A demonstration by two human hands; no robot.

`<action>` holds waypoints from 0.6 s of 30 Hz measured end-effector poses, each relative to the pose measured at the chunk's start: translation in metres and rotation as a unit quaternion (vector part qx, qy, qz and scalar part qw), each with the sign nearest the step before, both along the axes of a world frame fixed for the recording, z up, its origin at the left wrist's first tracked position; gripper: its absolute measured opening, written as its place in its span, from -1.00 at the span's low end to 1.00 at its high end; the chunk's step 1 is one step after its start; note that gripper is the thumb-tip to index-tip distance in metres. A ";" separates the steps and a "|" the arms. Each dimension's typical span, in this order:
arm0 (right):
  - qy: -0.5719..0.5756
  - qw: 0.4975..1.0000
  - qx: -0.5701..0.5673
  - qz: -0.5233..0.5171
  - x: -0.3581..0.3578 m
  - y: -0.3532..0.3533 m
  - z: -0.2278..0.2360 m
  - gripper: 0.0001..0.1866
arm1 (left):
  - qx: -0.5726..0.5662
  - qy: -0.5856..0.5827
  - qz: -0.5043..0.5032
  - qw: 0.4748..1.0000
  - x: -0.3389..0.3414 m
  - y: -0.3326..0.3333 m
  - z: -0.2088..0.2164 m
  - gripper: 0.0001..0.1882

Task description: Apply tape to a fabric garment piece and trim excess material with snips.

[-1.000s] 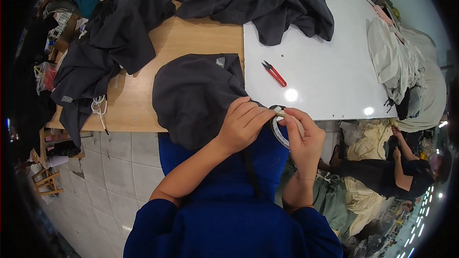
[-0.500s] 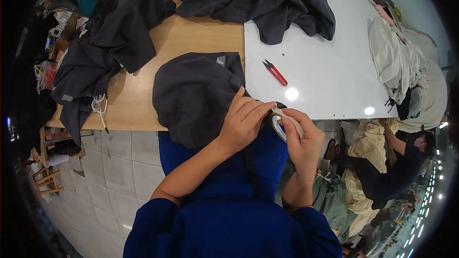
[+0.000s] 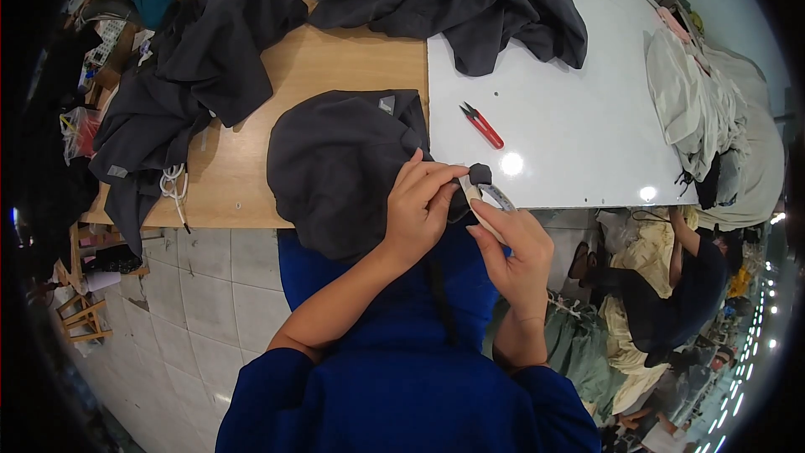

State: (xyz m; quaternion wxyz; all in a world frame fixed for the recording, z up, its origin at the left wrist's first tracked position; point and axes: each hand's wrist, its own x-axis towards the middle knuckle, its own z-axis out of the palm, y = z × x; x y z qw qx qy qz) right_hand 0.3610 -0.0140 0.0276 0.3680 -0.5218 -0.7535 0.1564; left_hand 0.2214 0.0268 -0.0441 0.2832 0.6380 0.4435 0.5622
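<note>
A dark grey garment (image 3: pixel 335 172) lies bunched at the table's near edge, with a small pale label near its top. On the garment's right side is my left hand (image 3: pixel 419 210), its fingertips closed on the cloth. A small folded tip of dark cloth pokes up just beyond them. My right hand (image 3: pixel 518 256) grips a beige ring-shaped roll of tape (image 3: pixel 473 195), now turned nearly edge-on against the cloth by my left fingertips. Red-handled thread snips (image 3: pixel 483 126) rest on the white tabletop beyond my hands.
More dark grey garments (image 3: pixel 520 8) lie on the far side of the table, and another dark garment (image 3: pixel 193 59) hangs over its left part with a white cord (image 3: pixel 173 184). Pale cloth (image 3: pixel 696 101) is heaped at right. A person (image 3: pixel 683 285) works beside cream fabric at lower right.
My right hand has turned the roll of tape from showing its open ring to nearly edge-on. A tip of dark cloth now shows beside it. The person at right has shifted.
</note>
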 end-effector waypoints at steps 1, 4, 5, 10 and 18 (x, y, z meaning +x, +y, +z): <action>0.009 1.000 -0.005 -0.012 -0.001 -0.001 0.001 -0.66 | -0.019 -0.015 -0.003 1.000 0.000 0.000 0.001 -0.78; 0.015 0.999 -0.013 -0.033 -0.005 -0.004 0.003 -0.64 | -0.038 -0.029 -0.007 0.999 -0.001 0.000 0.003 -0.80; 0.012 0.999 -0.014 -0.041 -0.006 -0.004 0.004 -0.63 | -0.038 -0.028 -0.009 0.999 -0.002 0.000 0.004 -0.80; -0.045 0.998 0.042 -0.034 0.000 -0.002 -0.003 -0.65 | -0.178 -0.167 -0.085 0.966 -0.006 -0.002 0.003 -0.82; -0.043 0.990 0.090 -0.100 -0.006 0.007 -0.016 -0.74 | -0.337 -0.423 -0.254 0.802 -0.022 -0.004 -0.003 -0.78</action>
